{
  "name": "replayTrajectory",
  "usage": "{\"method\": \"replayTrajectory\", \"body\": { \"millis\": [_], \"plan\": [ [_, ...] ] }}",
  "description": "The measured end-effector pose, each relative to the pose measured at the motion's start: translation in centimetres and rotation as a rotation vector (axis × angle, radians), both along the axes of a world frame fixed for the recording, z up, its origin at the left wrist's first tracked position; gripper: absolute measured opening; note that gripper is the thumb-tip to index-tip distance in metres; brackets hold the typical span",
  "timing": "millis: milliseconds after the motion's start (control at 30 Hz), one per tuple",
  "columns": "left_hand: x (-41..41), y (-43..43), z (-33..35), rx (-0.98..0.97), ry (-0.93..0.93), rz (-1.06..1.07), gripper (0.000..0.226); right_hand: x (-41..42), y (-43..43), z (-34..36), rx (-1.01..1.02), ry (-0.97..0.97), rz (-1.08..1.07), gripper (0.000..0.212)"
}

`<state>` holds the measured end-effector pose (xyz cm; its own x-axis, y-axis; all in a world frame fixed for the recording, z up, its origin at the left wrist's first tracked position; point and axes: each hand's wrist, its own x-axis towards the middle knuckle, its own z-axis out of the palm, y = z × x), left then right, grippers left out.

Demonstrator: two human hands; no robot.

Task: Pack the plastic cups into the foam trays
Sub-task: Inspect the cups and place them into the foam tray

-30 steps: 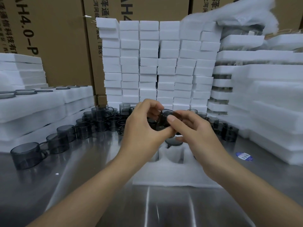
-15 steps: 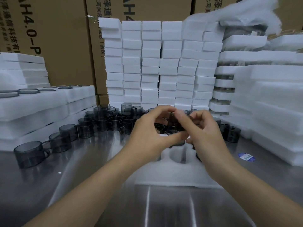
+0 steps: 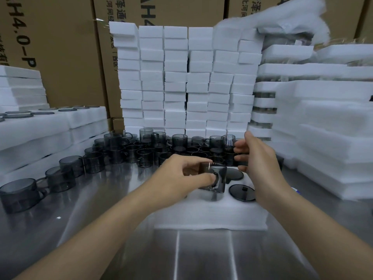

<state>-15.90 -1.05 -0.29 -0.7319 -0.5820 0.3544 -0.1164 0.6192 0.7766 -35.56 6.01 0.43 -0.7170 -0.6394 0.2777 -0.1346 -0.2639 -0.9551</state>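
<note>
A white foam tray [image 3: 210, 216] lies on the steel table in front of me. My left hand [image 3: 181, 174] holds a smoky grey plastic cup [image 3: 214, 178] over a tray hole, thumb at its handle. Two more cups [image 3: 241, 191] sit sunk in the tray's right holes, only their round tops showing. My right hand [image 3: 256, 156] hovers just right of the held cup, fingers spread and relaxed, holding nothing. A crowd of loose grey cups [image 3: 153, 150] stands behind the tray.
Stacks of white foam blocks [image 3: 181, 81] rise behind the cups. Filled foam trays [image 3: 46, 126] pile up at the left and more foam stacks [image 3: 327, 134] at the right. Cardboard boxes [image 3: 60, 37] line the back. A row of cups [image 3: 20, 193] trails to the near left.
Both hands were together on one cup above the tray. Now the left hand alone has lowered the cup to the tray, and the right hand has let go and drawn off to the right.
</note>
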Motion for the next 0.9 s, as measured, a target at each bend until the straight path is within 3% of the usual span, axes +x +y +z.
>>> {"method": "replayTrajectory", "body": {
  "millis": [167, 367, 667, 900],
  "plan": [
    [0.2, -0.4, -0.1, -0.053, -0.157, 0.045, 0.065, -0.5, -0.2, -0.2, 0.008, -0.033, 0.008, 0.041],
    [0.5, -0.1, -0.2, -0.201, -0.251, 0.081, 0.058, -0.7, -0.3, -0.4, 0.024, -0.018, 0.021, 0.043],
    [1.0, 0.2, 0.2, -0.226, -0.296, 0.033, 0.053, -0.7, -0.5, -0.4, 0.023, -0.011, 0.027, 0.041],
    [-0.3, 3.2, -0.2, -0.677, -0.443, 0.022, 0.086, -0.7, -0.6, -0.6, 0.01, -0.003, 0.046, 0.039]
  ]
}}
